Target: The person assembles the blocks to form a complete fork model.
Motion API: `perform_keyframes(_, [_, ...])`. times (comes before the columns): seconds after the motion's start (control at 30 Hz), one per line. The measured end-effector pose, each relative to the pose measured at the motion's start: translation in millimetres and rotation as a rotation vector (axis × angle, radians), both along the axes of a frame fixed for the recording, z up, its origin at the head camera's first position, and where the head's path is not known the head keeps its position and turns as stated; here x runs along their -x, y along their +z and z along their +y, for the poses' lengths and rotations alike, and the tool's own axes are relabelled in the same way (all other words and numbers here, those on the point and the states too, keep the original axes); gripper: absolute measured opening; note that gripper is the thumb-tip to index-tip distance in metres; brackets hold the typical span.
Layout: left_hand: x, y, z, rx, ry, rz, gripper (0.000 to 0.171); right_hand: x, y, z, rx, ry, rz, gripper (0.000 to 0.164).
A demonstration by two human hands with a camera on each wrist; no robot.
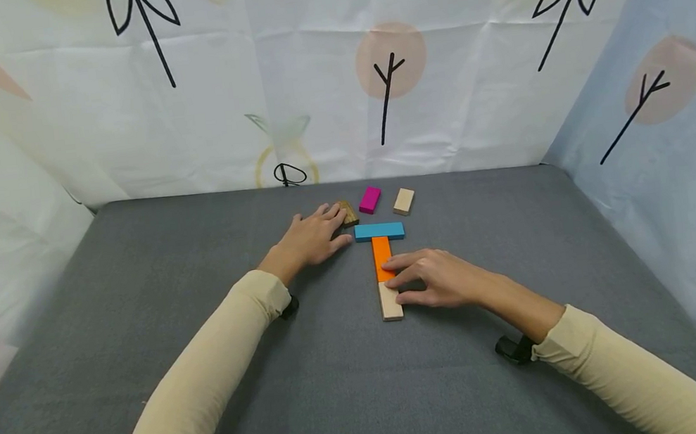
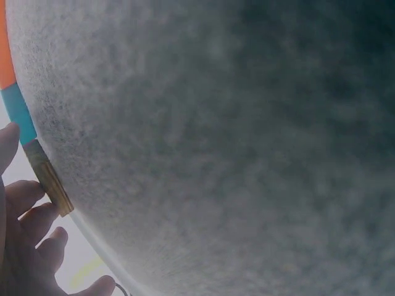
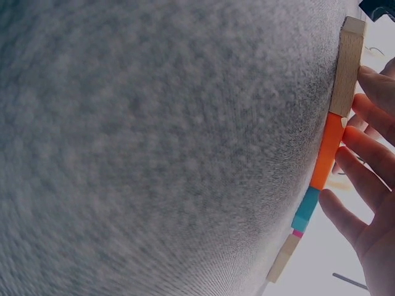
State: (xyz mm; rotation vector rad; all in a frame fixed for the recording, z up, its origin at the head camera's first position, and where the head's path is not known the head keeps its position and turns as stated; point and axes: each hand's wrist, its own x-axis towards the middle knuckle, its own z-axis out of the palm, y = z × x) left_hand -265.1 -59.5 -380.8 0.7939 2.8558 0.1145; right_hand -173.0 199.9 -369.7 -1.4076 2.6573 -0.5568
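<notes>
A blue block (image 1: 379,231) lies crosswise at the far end of an orange block (image 1: 381,256), and a pale wooden block (image 1: 390,306) continues the line toward me, forming a T. Extended fingers of my left hand (image 1: 312,238) reach a brown wooden block (image 1: 350,214) just beyond the blue one; its thumb points toward the blue block's left end. From the right, my right hand (image 1: 436,280) lies over the orange and pale blocks, fingertips at their tops and thumb by the pale block's edge. In the right wrist view, its fingers (image 3: 365,176) are spread and loosely bent.
Behind the T lie a magenta block (image 1: 370,200) and a smaller pale wooden block (image 1: 404,201). Everything rests on a grey cloth-covered table (image 1: 317,404). Printed white curtains (image 1: 322,92) hang along its back and sides.
</notes>
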Motion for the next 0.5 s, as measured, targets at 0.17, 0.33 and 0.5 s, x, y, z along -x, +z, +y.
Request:
perform_keyframes(0.17, [1.1, -1.2, 2.3, 0.007, -0.008, -0.004, 0.067, 0.1, 0.0, 0.0, -0.001, -0.003, -0.002, 0.033])
perform_keyframes(0.33, [1.9, -1.9, 4.4, 0.017, -0.008, -0.015, 0.068, 0.2, -0.5, 0.2, 0.000, 0.000, 0.005, 0.033])
perform_keyframes(0.5, [1.3, -0.9, 6.0, 0.013, -0.013, -0.020, 0.068, 0.4, -1.3, 0.5, 0.001, 0.001, 0.002, 0.033])
